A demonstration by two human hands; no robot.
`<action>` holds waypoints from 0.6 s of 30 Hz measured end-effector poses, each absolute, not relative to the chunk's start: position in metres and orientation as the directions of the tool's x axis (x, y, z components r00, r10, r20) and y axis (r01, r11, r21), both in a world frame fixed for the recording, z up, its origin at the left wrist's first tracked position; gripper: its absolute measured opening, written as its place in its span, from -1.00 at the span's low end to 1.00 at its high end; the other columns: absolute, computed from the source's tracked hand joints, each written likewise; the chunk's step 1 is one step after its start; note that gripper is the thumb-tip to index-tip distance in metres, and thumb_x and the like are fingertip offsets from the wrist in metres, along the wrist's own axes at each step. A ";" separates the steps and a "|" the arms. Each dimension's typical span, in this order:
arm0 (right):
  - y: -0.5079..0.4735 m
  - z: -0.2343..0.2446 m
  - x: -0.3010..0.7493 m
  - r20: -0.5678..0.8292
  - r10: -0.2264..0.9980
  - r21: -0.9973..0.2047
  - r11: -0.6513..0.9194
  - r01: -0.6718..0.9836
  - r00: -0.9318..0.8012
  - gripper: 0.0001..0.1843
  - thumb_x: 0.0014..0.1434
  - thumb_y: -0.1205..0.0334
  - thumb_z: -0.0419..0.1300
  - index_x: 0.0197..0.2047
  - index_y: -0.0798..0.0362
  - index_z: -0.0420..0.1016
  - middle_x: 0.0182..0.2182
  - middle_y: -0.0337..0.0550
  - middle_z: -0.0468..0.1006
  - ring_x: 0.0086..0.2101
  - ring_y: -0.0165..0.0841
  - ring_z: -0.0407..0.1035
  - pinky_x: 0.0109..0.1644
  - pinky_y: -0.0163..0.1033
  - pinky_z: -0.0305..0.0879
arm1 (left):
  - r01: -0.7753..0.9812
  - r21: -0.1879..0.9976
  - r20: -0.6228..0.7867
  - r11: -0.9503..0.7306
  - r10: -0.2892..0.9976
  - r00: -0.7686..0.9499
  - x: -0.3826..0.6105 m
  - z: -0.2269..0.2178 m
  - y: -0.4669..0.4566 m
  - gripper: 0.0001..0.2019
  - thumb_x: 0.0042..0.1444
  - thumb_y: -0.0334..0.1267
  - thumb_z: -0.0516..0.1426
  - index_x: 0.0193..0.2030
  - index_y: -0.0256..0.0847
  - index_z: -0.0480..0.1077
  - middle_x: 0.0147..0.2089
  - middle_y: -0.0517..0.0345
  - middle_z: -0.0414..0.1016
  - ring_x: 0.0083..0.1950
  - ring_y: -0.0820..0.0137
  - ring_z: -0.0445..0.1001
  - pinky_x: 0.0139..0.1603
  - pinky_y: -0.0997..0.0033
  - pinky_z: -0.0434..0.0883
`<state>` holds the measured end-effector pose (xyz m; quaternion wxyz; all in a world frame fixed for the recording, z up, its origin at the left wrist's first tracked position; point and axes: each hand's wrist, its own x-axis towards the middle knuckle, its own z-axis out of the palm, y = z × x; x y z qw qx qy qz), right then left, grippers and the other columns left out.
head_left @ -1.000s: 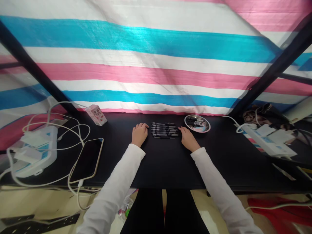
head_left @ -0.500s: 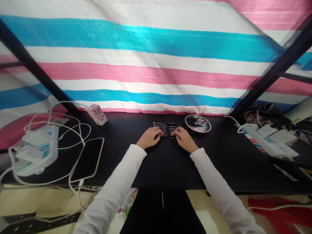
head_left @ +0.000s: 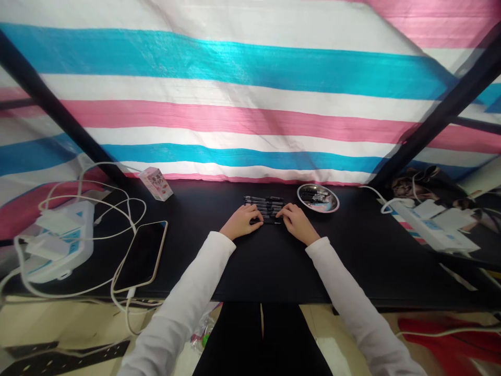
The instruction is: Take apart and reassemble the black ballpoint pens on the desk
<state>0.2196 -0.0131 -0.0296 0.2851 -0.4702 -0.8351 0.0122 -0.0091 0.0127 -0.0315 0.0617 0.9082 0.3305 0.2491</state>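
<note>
1. Heads up on the main thing: a tight row of black pens [head_left: 263,207] lies side by side on the black table [head_left: 364,250], at 12 o'clock from the person, with a silver clip visible on a few of them.
2. The left hand [head_left: 239,221] comes in from 8 o'clock and the right hand [head_left: 297,223] from 4 o'clock. The fingers [head_left: 254,212] of both curl over the pens' ends. Can't tell if they're pinching a pen or just resting there.
3. A round metal dish [head_left: 331,203] holding more pens sits at 2 o'clock from the row, just past the right hand.
4. Main risk: the pens are round and packed together, so uneven pressure could make them roll or scatter. One could also hit the dish.
5. A phone [head_left: 141,256] on a charging cable sits at 8 o'clock, so a stray pen could land there.
</note>
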 end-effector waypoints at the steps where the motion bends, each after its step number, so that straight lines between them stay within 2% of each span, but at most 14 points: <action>1: -0.013 -0.029 0.221 0.475 0.791 -0.275 0.550 0.788 -0.386 -0.72 0.15 0.47 -0.04 -0.27 0.05 0.47 -0.29 -0.10 0.38 -0.28 -0.31 0.25 -0.13 -0.19 0.18 | 0.568 0.278 0.415 -0.775 0.630 0.656 -0.009 -0.032 0.013 -0.89 0.13 -0.22 0.09 -0.30 -0.15 0.41 -0.28 0.17 0.34 -0.18 0.36 0.32 -0.09 0.33 0.24; 4: -0.010 -0.025 0.229 0.523 0.792 -0.201 0.474 0.857 -0.315 -0.72 0.14 0.46 -0.05 -0.25 0.07 0.46 -0.31 -0.07 0.38 -0.27 -0.27 0.25 -0.12 -0.17 0.17 | 0.562 0.288 0.432 -0.776 0.628 0.647 -0.009 -0.031 0.013 -0.91 0.13 -0.24 0.09 -0.31 -0.16 0.40 -0.30 0.18 0.34 -0.20 0.38 0.32 -0.10 0.35 0.24; 9: -0.003 -0.026 0.254 0.590 0.804 -0.114 0.177 0.978 -0.077 -0.71 0.17 0.42 -0.07 -0.16 0.15 0.44 -0.25 0.03 0.40 -0.23 -0.19 0.25 -0.14 -0.15 0.13 | 0.582 0.296 0.500 -0.758 0.642 0.581 -0.011 -0.026 0.012 -0.91 0.16 -0.25 0.06 -0.29 -0.18 0.36 -0.27 0.18 0.36 -0.20 0.39 0.33 -0.13 0.36 0.24; 14: 0.002 -0.041 0.268 0.485 0.874 -0.023 0.035 0.999 -0.019 -0.64 0.26 0.22 -0.09 -0.10 0.26 0.42 -0.21 0.15 0.42 -0.20 -0.15 0.26 -0.15 -0.14 0.11 | 0.626 0.284 0.530 -0.726 0.663 0.529 -0.011 -0.027 0.013 -0.88 0.22 -0.24 0.01 -0.26 -0.19 0.33 -0.26 0.16 0.38 -0.21 0.39 0.34 -0.13 0.35 0.24; 18: 0.001 -0.045 0.268 0.399 0.917 0.009 -0.018 1.000 0.013 -0.55 0.30 0.13 -0.17 -0.09 0.24 0.43 -0.23 0.13 0.44 -0.22 -0.18 0.29 -0.14 -0.16 0.09 | 0.652 0.294 0.544 -0.698 0.684 0.487 -0.010 -0.028 0.014 -0.87 0.24 -0.23 -0.01 -0.24 -0.19 0.32 -0.25 0.16 0.40 -0.22 0.38 0.35 -0.13 0.34 0.25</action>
